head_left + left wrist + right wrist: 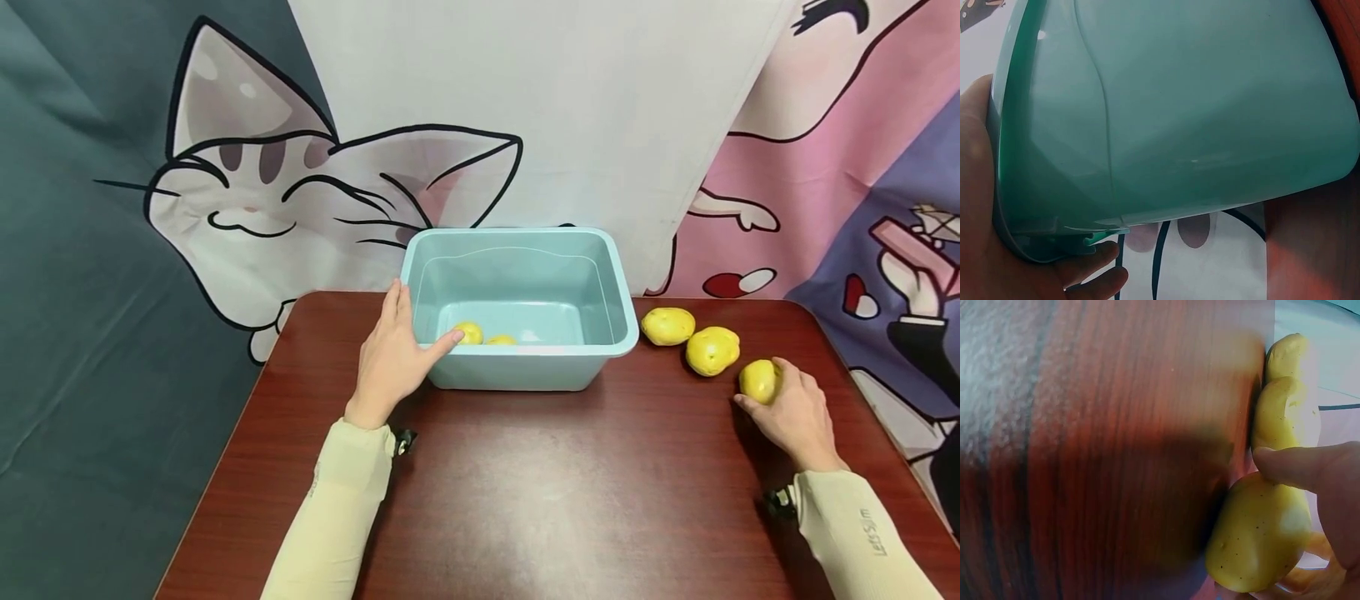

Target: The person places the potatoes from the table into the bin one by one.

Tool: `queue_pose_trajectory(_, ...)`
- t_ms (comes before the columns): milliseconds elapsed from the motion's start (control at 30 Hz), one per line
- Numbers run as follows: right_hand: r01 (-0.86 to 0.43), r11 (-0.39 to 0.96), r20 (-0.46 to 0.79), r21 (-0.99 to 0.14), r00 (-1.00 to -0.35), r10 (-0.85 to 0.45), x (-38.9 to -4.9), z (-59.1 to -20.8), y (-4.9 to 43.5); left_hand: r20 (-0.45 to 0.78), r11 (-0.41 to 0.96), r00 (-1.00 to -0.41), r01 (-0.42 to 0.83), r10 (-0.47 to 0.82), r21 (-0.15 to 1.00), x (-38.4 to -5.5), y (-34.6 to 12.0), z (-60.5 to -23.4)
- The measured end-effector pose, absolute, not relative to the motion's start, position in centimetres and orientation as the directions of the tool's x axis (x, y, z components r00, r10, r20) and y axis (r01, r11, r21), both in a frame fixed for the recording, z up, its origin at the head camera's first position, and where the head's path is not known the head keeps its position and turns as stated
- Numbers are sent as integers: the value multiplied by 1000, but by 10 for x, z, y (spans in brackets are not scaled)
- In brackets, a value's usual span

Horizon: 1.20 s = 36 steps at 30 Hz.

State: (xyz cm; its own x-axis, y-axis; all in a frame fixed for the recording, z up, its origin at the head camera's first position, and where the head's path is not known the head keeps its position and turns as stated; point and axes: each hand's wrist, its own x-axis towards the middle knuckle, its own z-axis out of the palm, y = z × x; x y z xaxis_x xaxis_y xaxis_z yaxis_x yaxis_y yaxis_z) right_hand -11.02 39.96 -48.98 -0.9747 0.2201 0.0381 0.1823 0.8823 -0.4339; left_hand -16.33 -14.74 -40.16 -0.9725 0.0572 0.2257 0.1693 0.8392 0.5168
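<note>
A light blue-green plastic basin (pixel 517 367) stands at the back of the table, with two yellow potatoes (pixel 469 332) partly visible inside. My left hand (pixel 393 358) grips the basin's front left corner, thumb over the front rim and fingers round the left side; the left wrist view shows fingertips (pixel 1110 281) curled under the rim. At the right, my right hand (pixel 798 417) holds a yellow potato (pixel 1260 534) between thumb and fingers, low at the tabletop. Whether that potato touches the table I cannot tell. Two more potatoes, one knobbly (pixel 712 351) and one oval (pixel 668 326), lie just beyond it.
The dark red-brown wooden table (pixel 555 492) has rounded back corners. Right behind it hangs a printed cloth (pixel 585 108) with cartoon figures, close to the basin's back. The row of potatoes runs between the basin and the table's right edge.
</note>
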Motion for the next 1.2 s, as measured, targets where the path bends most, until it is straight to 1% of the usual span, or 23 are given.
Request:
queue_pose_trajectory(233, 163, 891, 52, -423, -978, 203, -109, -489, 399, 205, 835, -977, 163, 61, 526, -163, -146, -400)
queue_pose_trajectory(567, 162, 885, 63, -436, -976, 210, -106, -486, 390, 194, 838, -979, 161, 67, 521, -164, -146, -399)
queue_pose_trajectory(767, 126, 886, 101, -445, -977, 190, -106, -480, 382, 200, 839, -978, 161, 64, 519, -163, -147, -399)
queue_pose_trajectory(1000, 71, 888, 184, -455, -968, 172, -110, -471, 371, 207, 835, -977, 161, 58, 525, -163, -148, -399)
queue_pose_trajectory(1200, 56, 879, 215, -474, -960, 177, -113, -463, 364, 207, 836, -977, 156, 52, 527, -163, -148, -400)
